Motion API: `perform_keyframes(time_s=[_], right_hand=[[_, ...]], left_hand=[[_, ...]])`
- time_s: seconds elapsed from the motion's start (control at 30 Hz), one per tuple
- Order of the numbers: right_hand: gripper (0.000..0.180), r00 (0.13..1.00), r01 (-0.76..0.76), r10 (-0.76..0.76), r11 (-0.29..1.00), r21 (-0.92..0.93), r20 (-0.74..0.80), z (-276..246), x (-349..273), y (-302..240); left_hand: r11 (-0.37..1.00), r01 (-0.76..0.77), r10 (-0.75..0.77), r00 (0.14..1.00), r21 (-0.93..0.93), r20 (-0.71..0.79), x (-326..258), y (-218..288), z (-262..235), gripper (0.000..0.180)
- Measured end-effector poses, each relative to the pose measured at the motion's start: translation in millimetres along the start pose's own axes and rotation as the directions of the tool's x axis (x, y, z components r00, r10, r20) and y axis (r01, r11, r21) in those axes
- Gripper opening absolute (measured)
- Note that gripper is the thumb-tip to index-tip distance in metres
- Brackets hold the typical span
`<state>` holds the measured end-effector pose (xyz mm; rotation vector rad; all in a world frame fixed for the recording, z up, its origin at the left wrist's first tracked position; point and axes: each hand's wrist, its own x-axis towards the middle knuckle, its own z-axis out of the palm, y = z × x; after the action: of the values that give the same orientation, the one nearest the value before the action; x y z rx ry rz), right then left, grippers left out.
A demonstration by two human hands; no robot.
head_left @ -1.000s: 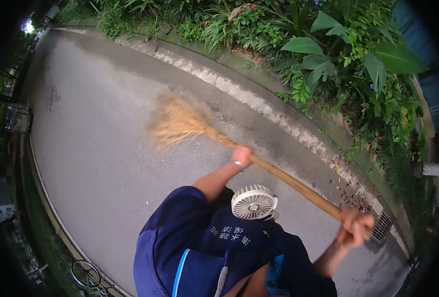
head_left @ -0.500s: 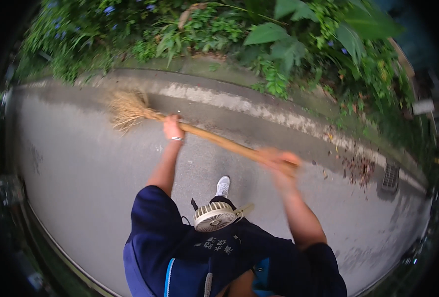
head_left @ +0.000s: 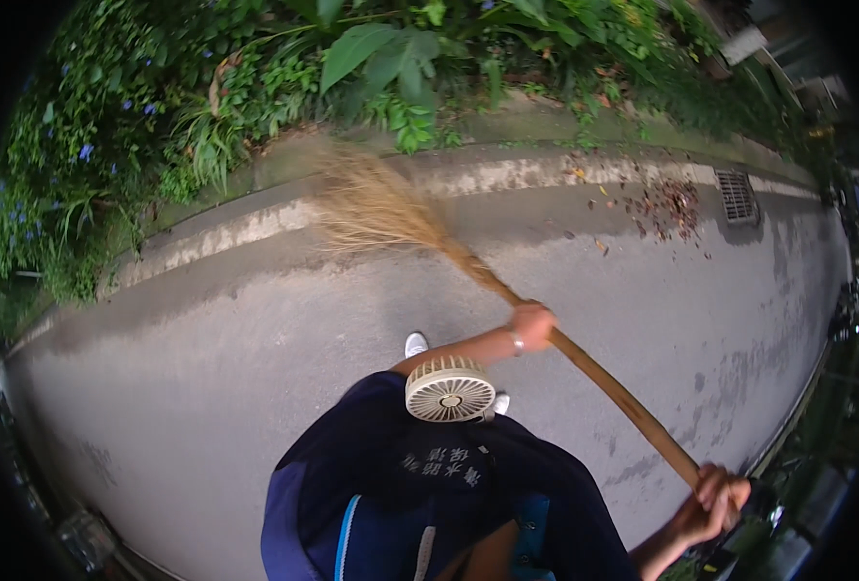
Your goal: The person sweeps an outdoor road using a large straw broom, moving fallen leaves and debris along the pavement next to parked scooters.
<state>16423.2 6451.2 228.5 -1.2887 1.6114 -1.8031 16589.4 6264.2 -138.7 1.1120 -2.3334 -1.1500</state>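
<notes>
I hold a long straw broom [head_left: 381, 208] with a wooden handle [head_left: 608, 387]. My left hand [head_left: 531, 324] grips the handle about midway, arm stretched forward. At the lower right, my right hand [head_left: 715, 504] is closed round the top end of the handle. The blurred bristle head is by the painted kerb [head_left: 255, 228] at the road's far edge. A small round fan [head_left: 449, 389] hangs on my chest over a dark blue shirt.
A pile of dry leaves [head_left: 666, 203] lies by a drain grate [head_left: 736, 194] at the upper right. Dense green plants [head_left: 371, 58] line the far side of the kerb. Grey asphalt [head_left: 207, 387] spreads left. One white shoe [head_left: 416, 344] shows below.
The broom head has swung from the left to the middle by the kerb. My right hand moved down to the lower right, and the view turned so the leaf pile shows.
</notes>
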Motion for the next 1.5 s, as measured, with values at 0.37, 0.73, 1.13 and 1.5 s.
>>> perform_keyframes(time_s=[0.37, 0.73, 1.13, 1.5], right_hand=[[0.026, 0.846, 0.418, -0.527, 0.747, 0.517, 0.077, -428, -18, -27], [0.013, 0.91, -0.403, 0.296, 0.795, 0.452, 0.29, -305, 115, 237], [0.01, 0.956, 0.015, 0.01, 0.997, 0.082, -0.294, -527, 270, 206], [0.017, 0.857, 0.501, -0.448, 0.84, 0.207, -0.256, -872, 290, 144]], left_hand=[[0.838, -0.545, 0.545, 0.838, -0.02, 0.01, 28, 280, 93, 0.026], [0.849, 0.356, -0.231, 0.915, 0.392, -0.33, 123, 51, 219, 0.008], [0.929, -0.319, 0.28, 0.938, 0.188, 0.206, 524, 322, 430, 0.015], [0.809, -0.584, 0.578, 0.77, -0.067, 0.272, 561, 612, 487, 0.017]])
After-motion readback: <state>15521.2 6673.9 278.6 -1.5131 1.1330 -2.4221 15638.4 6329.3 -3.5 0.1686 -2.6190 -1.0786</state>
